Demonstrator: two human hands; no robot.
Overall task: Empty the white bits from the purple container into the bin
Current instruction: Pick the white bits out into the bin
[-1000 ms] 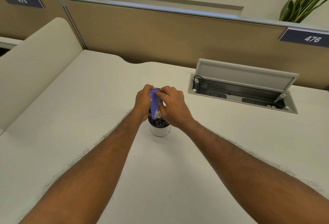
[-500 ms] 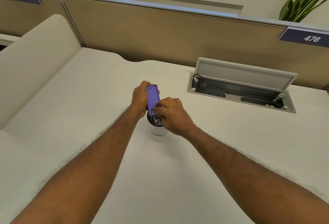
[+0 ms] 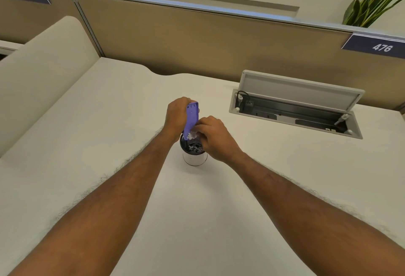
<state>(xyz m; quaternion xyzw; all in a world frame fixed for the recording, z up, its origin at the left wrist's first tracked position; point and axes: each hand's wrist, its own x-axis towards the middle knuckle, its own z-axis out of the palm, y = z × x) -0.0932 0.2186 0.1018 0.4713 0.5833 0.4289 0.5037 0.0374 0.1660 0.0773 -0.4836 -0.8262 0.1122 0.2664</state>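
Observation:
A flat purple container (image 3: 191,120) stands nearly on end over a small white bin (image 3: 195,159) with a dark inside, in the middle of the desk. My left hand (image 3: 177,116) grips the container's upper end from the left. My right hand (image 3: 210,133) pinches its lower end just above the bin's mouth. White bits (image 3: 193,135) cluster at the container's lower end, and more white bits (image 3: 195,148) lie inside the bin.
The cream desk (image 3: 109,122) runs back to a tan partition (image 3: 197,41). An open cable hatch (image 3: 293,109) with a raised lid sits at the right rear. A cream side panel (image 3: 43,73) rises on the left.
My right hand slid from the container's top down to its lower end. The container tipped steeper over the bin, and white bits gathered at its lower end.

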